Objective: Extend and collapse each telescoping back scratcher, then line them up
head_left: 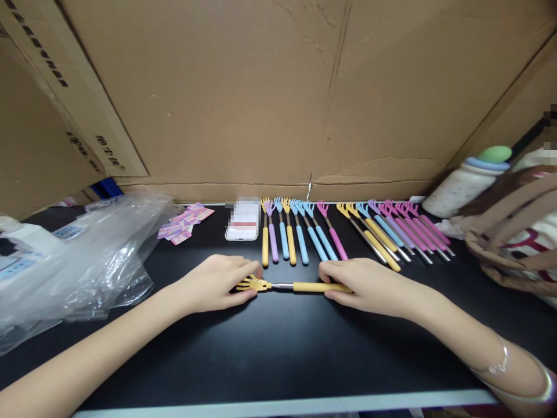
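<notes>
Two bare hands reach in over the black table [261, 348] in the head view, the forearms slanting inward from the lower corners, both backs turned up and the wrists nearly level. One yellow back scratcher [319, 287] lies crosswise between them, just above or on the tabletop; which of the two I cannot tell. At its claw head is the left hand [221, 284], thumb below and forefinger above, its fingers clamped on that end; the right hand [369, 287] has its fingers clamped on the far end of the yellow handle, thumb nearest the front edge. Two shiny bracelets [499, 367] appear to circle the right forearm. Behind the hands, eight back scratchers [291, 244] stand in a left group, heads pointing away: two yellow, one purple, four blue, one pink. Near them, a right group of back scratchers [401, 234] lies slanted, with two yellow, one blue, one purple and at least three pink, these overlapping too closely for a sure count. One phone [242, 223] lies left of the rows, then several pink and purple cards [185, 220], overlapped, and a heap of clear plastic bags [113, 249], number unclear. One bottle [461, 188] with a green top leans at the right behind one brown fabric bag [489, 258], and cardboard [243, 104] walls the back
</notes>
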`<state>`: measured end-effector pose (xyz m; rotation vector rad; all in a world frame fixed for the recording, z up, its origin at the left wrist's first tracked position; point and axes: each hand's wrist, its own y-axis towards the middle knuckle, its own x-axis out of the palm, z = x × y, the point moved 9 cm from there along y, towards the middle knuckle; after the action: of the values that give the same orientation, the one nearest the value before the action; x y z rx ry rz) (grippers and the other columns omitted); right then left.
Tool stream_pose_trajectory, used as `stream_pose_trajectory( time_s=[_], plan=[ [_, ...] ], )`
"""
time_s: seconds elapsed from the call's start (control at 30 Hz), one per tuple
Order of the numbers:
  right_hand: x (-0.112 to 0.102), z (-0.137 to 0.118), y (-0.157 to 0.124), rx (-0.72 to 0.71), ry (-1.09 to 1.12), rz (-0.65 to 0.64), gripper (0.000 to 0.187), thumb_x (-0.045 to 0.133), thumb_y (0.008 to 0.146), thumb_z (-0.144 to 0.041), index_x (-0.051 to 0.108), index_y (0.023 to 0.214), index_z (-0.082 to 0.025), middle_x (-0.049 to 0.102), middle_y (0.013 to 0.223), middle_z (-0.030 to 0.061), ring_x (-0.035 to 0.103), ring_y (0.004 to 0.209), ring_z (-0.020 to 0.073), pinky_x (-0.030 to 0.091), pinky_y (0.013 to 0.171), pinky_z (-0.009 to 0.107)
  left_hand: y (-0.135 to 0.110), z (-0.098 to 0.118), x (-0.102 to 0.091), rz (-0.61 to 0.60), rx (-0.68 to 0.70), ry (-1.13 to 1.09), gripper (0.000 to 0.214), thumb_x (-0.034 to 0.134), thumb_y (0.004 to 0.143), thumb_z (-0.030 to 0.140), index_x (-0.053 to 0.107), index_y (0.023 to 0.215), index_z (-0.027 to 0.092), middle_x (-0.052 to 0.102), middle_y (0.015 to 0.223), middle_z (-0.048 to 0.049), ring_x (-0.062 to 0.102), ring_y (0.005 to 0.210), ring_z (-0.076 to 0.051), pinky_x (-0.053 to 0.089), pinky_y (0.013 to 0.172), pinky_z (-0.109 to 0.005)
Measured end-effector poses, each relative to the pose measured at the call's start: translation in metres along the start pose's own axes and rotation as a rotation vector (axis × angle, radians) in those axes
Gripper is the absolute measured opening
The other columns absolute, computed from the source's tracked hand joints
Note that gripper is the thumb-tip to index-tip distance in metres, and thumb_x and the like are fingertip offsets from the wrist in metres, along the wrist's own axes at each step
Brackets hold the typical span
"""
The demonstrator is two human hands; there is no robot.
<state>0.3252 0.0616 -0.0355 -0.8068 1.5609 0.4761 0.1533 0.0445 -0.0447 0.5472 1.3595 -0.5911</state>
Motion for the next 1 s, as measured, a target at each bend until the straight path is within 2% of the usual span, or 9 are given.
stream_pose_trajectory(
  time_s=[1.0],
  plan=[
    [0.0007,0.0,-0.0005,0.0,-0.015,0.004,0.01,0.047,0.085,-0.031,0.048,0.081,-0.022,0.06,0.075,-0.0002,0.053,0.061,0.0137,0.03,0.054,0.024,0.0005,0.0005,-0.0007,0.011,0.006,-0.025,0.022,0.041,0.089,0.037,0.051,0.103,0.023,0.062,0.087,-0.0016,0.061,0.075,-0.016,0.039,0.065,-0.024]
  ],
)
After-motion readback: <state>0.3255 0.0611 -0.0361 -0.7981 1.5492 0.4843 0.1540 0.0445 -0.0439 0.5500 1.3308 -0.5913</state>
